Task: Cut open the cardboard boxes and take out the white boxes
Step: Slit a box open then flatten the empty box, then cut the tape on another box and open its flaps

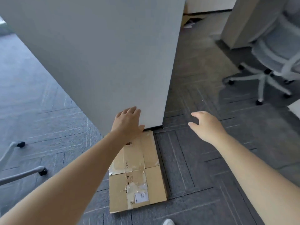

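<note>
A flattened brown cardboard box (138, 174) lies on the dark carpet, its far end against the foot of a white pillar. It carries torn tape and a small white label. My left hand (128, 122) reaches out over the box's far end, fingers straight, in front of the pillar's lower corner. My right hand (206, 124) hovers over the carpet to the right of the pillar, fingers loosely spread, holding nothing. No white box and no cutter are in view.
The wide white pillar (105, 54) fills the upper middle. A white office chair (274, 62) stands on castors at the right. Another chair's legs (21, 163) show at the left edge. Cardboard scraps (190, 20) lie at the back.
</note>
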The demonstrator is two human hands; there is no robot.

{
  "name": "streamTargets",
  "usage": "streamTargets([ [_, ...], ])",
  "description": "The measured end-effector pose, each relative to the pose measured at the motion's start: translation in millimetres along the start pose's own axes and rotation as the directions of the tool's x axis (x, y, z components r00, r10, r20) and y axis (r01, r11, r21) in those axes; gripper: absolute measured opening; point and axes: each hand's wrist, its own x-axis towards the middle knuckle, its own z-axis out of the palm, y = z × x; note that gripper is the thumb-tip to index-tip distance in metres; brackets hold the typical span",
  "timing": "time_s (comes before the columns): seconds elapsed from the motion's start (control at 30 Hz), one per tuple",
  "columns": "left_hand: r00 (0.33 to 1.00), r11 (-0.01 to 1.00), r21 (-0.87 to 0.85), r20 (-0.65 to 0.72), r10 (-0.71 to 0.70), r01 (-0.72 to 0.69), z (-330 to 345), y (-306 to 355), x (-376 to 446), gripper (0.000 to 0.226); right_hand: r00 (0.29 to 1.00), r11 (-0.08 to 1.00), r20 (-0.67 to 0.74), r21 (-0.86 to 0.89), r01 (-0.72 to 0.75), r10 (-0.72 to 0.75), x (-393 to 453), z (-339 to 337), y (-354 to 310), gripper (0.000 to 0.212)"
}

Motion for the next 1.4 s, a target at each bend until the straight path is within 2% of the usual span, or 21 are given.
streamTargets([
  [0.2, 0.969, 0.970, 0.050, -0.045, 0.242, -0.240, -60.4, 87.1, -2.9, 0.053, 0.972, 0.986, -0.177, -0.027, -0.162, 0.155, -73.8, -91.4, 35.3, 0.049],
  [0.37, 0.877, 0.874, 0.088, 0.001, 0.480, -0.478, -74.0, 156.3, -10.7, 0.064, 0.882, 0.922, -0.308, -0.038, -0.386, 0.357, -159.9, -119.6, 71.2, 0.050],
  [0.57, 0.666, 0.654, 0.149, 0.057, 0.743, -0.742, -76.8, 253.8, -52.9, 0.054, 0.681, 0.735, -0.390, -0.015, -0.678, 0.620, -289.8, -123.5, 113.2, 0.044],
  [0.67, 0.537, 0.519, 0.158, 0.108, 0.836, -0.840, -69.1, 310.6, -91.0, 0.054, 0.566, 0.631, -0.404, 0.037, -0.775, 0.719, -359.6, -114.2, 129.2, 0.042],
  [0.73, 0.437, 0.419, 0.144, 0.136, 0.889, -0.897, -61.2, 349.4, -121.4, 0.053, 0.462, 0.548, -0.413, 0.115, -0.828, 0.785, -404.3, -107.3, 141.5, 0.041],
  [0.9, 0.212, 0.194, 0.104, 0.207, 0.955, -0.976, -37.0, 441.8, -206.3, 0.052, 0.221, 0.365, -0.408, 0.318, -0.875, 0.886, -511.5, -95.3, 180.0, 0.041],
  [1.03, 0.070, 0.054, 0.084, 0.197, 0.978, -0.995, -20.3, 520.2, -272.4, 0.055, 0.084, 0.251, -0.390, 0.400, -0.881, 0.917, -591.5, -93.5, 219.8, 0.011],
  [1.07, 0.044, 0.029, 0.078, 0.199, 0.979, -0.996, -16.7, 539.9, -288.7, 0.055, 0.061, 0.237, -0.402, 0.405, -0.883, 0.914, -610.9, -93.8, 231.9, 0.014],
  [1.17, -0.016, -0.028, 0.060, 0.200, 0.980, -0.998, -6.8, 603.5, -339.8, 0.052, -0.010, 0.189, -0.415, 0.436, -0.880, 0.910, -670.3, -104.4, 272.0, 0.039],
  [1.3, -0.074, -0.084, 0.050, 0.182, 0.981, -0.995, 5.6, 677.4, -397.1, 0.051, -0.094, 0.119, -0.399, 0.477, -0.871, 0.912, -736.7, -120.7, 319.5, 0.040],
  [1.4, -0.107, -0.117, 0.040, 0.205, 0.973, -0.992, 19.3, 723.4, -424.9, 0.052, -0.112, 0.100, -0.382, 0.495, -0.863, 0.917, -768.8, -127.7, 348.9, 0.041],
])
